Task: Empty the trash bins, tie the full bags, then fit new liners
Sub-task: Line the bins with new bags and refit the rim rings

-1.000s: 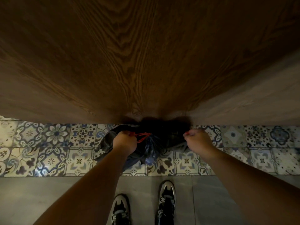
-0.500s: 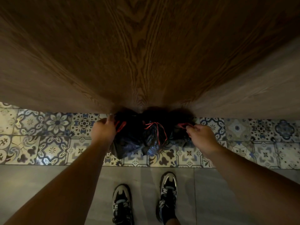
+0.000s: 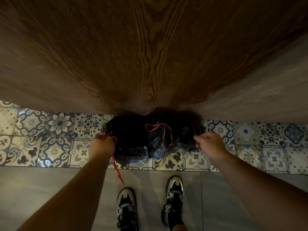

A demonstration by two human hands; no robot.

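Note:
Black trash bags sit side by side on the patterned tiles against a wooden panel. The left bag (image 3: 128, 139) is the largest; my left hand (image 3: 102, 147) grips its red drawstring, whose loose end (image 3: 118, 172) hangs down over the floor. The middle bag (image 3: 157, 140) is tied, its red drawstring (image 3: 164, 132) looped on top. My right hand (image 3: 210, 144) pinches the red drawstring (image 3: 195, 129) of the small right bag (image 3: 186, 135). No bin is in view.
A tall wooden panel (image 3: 150, 55) fills the upper view just behind the bags. Patterned blue-and-white tiles (image 3: 55, 135) run along its base, with plain grey floor (image 3: 41, 189) nearer me. My two sneakers (image 3: 174, 195) stand just below the bags.
My hands have moved apart, from both on one bag to the outer bags' drawstrings. The bags now lie spread in a row, and a red string end hangs from my left hand.

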